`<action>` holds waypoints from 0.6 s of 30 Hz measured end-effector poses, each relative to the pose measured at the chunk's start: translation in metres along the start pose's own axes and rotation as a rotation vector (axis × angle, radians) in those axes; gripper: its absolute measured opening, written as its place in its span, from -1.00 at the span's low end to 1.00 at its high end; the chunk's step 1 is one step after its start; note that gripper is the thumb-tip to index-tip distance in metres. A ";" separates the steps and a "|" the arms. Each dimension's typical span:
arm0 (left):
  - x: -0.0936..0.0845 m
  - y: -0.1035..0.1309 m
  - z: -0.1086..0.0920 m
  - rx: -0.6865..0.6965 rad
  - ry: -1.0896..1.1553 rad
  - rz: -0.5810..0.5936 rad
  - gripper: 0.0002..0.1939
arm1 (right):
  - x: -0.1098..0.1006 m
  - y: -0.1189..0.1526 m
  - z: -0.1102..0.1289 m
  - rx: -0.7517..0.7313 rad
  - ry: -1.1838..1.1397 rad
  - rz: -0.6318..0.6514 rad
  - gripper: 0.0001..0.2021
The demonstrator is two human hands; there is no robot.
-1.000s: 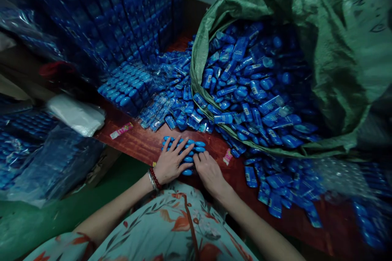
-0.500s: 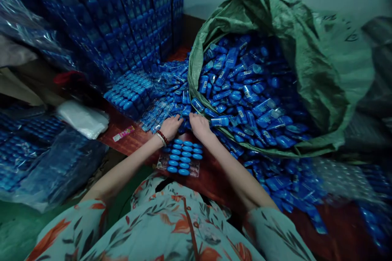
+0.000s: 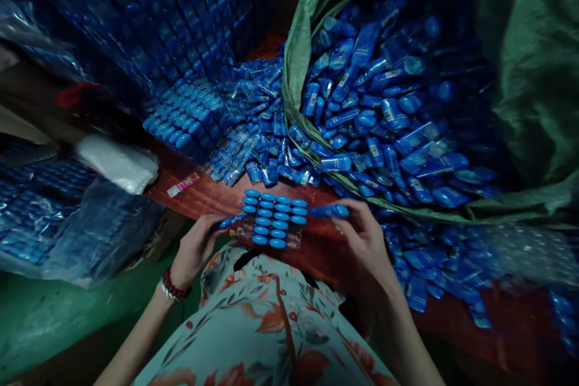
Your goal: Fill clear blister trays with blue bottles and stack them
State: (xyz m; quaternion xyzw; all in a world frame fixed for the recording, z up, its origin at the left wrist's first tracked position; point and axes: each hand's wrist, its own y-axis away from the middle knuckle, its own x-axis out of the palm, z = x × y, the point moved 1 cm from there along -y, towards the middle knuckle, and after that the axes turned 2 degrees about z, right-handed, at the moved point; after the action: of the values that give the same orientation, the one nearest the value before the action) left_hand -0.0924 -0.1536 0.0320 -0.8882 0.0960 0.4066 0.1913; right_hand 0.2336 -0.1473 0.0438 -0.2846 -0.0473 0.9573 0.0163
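Crosswise, a blue bottle (image 3: 329,211) juts leftward from the right hand (image 3: 367,238)

Bottle block (image 3: 275,216): bright sky-blue ends, ranked in rows. Loose bottles (image 3: 335,163): deeper, glossy blue, some bearing white patches with dark bars. Sack (image 3: 294,81): dull green. Counter (image 3: 217,192): reddish brown, streaked with paler grain. Strip (image 3: 183,185): pink and white, touched with yellow. Plastic bag (image 3: 120,163): milky white. Floor (image 3: 36,325): green. Garment (image 3: 253,329): pale blue-green, patterned with orange flowers and dark leaves. Bracelets (image 3: 174,286): dark red beads; silvery band.
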 end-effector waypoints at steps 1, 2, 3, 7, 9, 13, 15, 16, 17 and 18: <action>0.005 0.005 0.004 0.007 0.001 0.011 -0.82 | 0.003 0.015 -0.004 0.017 -0.012 0.005 -0.78; 0.011 0.008 0.007 0.011 0.002 0.023 -0.80 | 0.008 0.027 -0.007 0.020 -0.009 0.004 -0.82; 0.016 0.010 0.011 0.015 0.003 0.039 -0.79 | 0.016 0.036 -0.011 0.010 0.003 -0.006 -0.84; 0.028 0.006 0.021 0.080 -0.044 0.165 -0.70 | 0.048 0.050 -0.021 -0.093 0.071 -0.060 -0.84; 0.027 0.002 0.023 0.157 -0.087 0.211 -0.65 | 0.053 0.051 -0.024 -0.161 0.143 -0.018 -0.79; 0.022 -0.003 0.019 0.324 -0.193 0.250 -0.58 | 0.047 0.048 -0.025 -0.272 0.260 0.100 -0.72; 0.023 -0.007 0.018 0.358 -0.232 0.252 -0.57 | 0.045 0.046 -0.025 -0.306 0.262 0.098 -0.72; 0.025 -0.009 0.018 0.368 -0.245 0.255 -0.57 | 0.044 0.046 -0.026 -0.321 0.262 0.088 -0.72; 0.027 -0.011 0.018 0.379 -0.258 0.265 -0.57 | 0.045 0.045 -0.026 -0.337 0.267 0.081 -0.72; 0.029 -0.014 0.018 0.388 -0.270 0.283 -0.58 | 0.046 0.045 -0.026 -0.352 0.278 0.085 -0.72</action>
State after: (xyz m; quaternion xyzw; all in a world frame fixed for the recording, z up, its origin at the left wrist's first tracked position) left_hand -0.0810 -0.1344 0.0031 -0.7504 0.2690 0.5181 0.3101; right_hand 0.2091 -0.1871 -0.0075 -0.4139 -0.1991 0.8857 -0.0675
